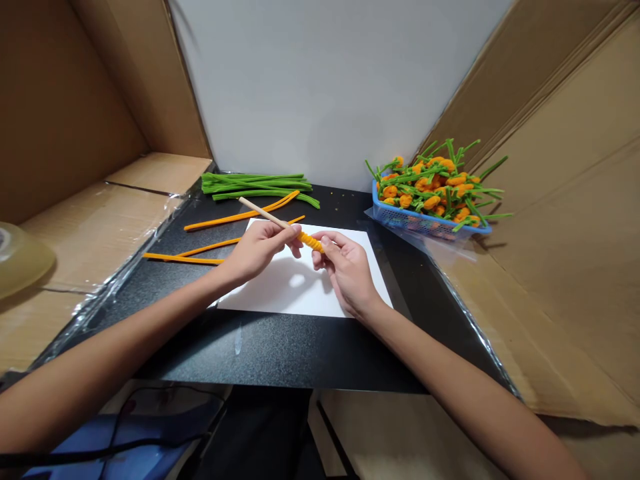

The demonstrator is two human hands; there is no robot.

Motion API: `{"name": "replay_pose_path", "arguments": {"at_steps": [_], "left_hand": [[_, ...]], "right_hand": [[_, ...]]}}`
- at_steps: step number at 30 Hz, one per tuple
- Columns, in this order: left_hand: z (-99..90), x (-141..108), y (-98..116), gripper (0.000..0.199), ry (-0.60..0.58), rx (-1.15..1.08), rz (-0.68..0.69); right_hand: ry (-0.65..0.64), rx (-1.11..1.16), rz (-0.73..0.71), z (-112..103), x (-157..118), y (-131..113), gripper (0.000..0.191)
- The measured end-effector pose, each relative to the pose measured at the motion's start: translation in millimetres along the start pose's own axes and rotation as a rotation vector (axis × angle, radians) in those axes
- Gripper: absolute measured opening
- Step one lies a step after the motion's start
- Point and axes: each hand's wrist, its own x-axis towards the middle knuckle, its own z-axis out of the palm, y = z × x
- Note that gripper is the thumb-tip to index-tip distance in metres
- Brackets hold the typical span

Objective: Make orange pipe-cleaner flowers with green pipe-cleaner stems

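Above a white sheet of paper (280, 287), a thin wooden stick (263, 212) slants down to the right between my hands. An orange pipe cleaner (312, 242) is coiled tightly around its lower part. My left hand (265, 247) pinches the stick at the upper end of the coil. The fingers of my right hand (347, 267) are closed on the coil's lower end, which they partly hide. Loose orange pipe cleaners (220, 220) lie on the black tabletop (210, 347) left of the paper, some reaching behind my left hand.
Green pipe cleaners (255, 185) lie bundled at the back left. A blue plastic basket (425, 219) at the back right is heaped with orange and green pipe-cleaner pieces (435, 183). Cardboard walls (565, 220) flank the table. A roll of clear tape (23, 260) sits far left.
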Motion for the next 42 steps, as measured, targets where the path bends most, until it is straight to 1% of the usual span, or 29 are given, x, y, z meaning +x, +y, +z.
{"name": "replay_pose_path", "arguments": {"at_steps": [8,13,21,25,30,32,34,36,39,42], "left_hand": [[0.8,-2,-6,0.042,-0.006,0.019,0.078],[0.4,-5,-3,0.042,-0.005,0.055,0.126],[0.7,-4,-8,0.040,-0.001,0.078,0.134],[1.2,-2,-7,0.039,-0.017,0.092,0.157],[-1.4,-5,-2,0.041,-0.047,0.156,0.224],[-2.4,-6,-2,0.040,-0.058,0.170,0.247],[-3.4,-6,-2,0.039,-0.068,0.185,0.263],[-4.8,-5,-2,0.039,-0.081,0.200,0.279],[-7.6,-3,-3,0.036,-0.108,0.216,0.317],[-10.3,0,-4,0.034,-0.133,0.229,0.329]], "right_hand": [[0.014,0.083,0.088,1,-1,-5,0.026],[-0.024,0.166,0.141,-1,2,-6,0.027],[-0.047,0.235,0.222,-5,5,-6,0.026],[-0.096,0.273,0.310,-8,6,-7,0.024],[-0.201,0.356,0.462,-13,9,-10,0.022],[-0.237,0.372,0.500,-15,9,-11,0.022],[-0.270,0.379,0.505,-16,9,-11,0.022],[-0.287,0.387,0.473,-15,8,-10,0.021],[-0.296,0.416,0.429,-12,5,-6,0.017],[-0.302,0.445,0.429,-10,4,-3,0.017]]}}
